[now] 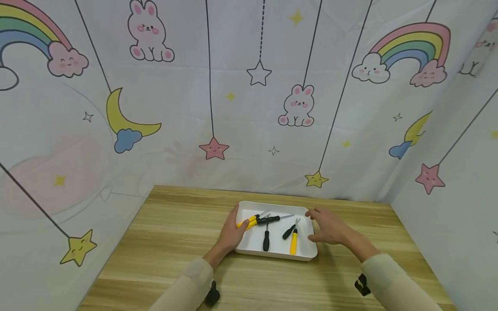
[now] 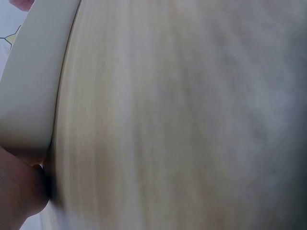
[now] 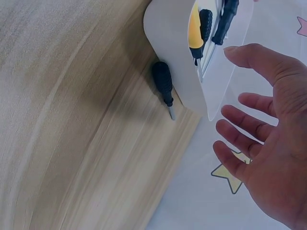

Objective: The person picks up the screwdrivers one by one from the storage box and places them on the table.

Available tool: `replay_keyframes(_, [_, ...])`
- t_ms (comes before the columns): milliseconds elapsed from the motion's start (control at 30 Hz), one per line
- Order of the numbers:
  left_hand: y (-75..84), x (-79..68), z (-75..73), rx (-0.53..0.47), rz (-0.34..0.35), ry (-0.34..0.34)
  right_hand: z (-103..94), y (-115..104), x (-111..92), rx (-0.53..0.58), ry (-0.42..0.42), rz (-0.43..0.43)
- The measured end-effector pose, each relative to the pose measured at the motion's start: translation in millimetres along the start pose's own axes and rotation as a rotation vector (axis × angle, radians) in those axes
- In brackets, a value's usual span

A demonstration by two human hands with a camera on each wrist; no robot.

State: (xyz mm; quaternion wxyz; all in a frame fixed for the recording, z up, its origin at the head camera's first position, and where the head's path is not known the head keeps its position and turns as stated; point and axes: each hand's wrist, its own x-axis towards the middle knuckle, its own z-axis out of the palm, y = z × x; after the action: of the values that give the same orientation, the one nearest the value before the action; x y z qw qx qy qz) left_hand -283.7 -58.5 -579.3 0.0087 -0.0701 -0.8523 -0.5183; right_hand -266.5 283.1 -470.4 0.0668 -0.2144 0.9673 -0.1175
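Observation:
A white tray holds several screwdrivers. A yellow-handled screwdriver and a short black screwdriver lie on its right side. Another black screwdriver points away near the middle, with a longer one crosswise behind it. My left hand grips the tray's left end, thumb over the rim beside yellow handles. My right hand hovers at the right end, fingers spread and holding nothing. The right wrist view has a stubby black screwdriver on the table against the tray's outer wall.
The wood-grain table runs back to a white cloth backdrop printed with rabbits, stars and rainbows. More of that cloth hangs at the left and right sides. A black strap piece hangs by the right sleeve.

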Motion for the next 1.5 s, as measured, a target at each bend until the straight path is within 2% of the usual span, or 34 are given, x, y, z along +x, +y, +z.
replay_keyframes(233, [2.0,0.3,-0.3,0.014,-0.015,0.001,0.3,-2,2,-0.006,0.008,-0.012])
replay_keyframes(467, [2.9,2.0,-0.9,0.021,0.004,0.007,4.0,-3,4,-0.006,0.040,-0.069])
replay_keyframes(800, [6.8,0.9,-2.1,0.018,-0.017,0.013,7.3,-7,7,0.030,0.017,-0.082])
replay_keyframes(1000, [6.4,0.8,-0.6,-0.023,0.015,0.045,10.4,-7,6,0.066,-0.015,-0.083])
replay_keyframes(1233, [5.5,-0.1,2.6,-0.089,-0.038,0.085,11.4,-7,5,0.076,-0.013,-0.075])
replay_keyframes(1500, [4.3,-1.2,-2.4,-0.086,-0.055,0.145,12.0,-10,7,0.082,-0.024,-0.049])
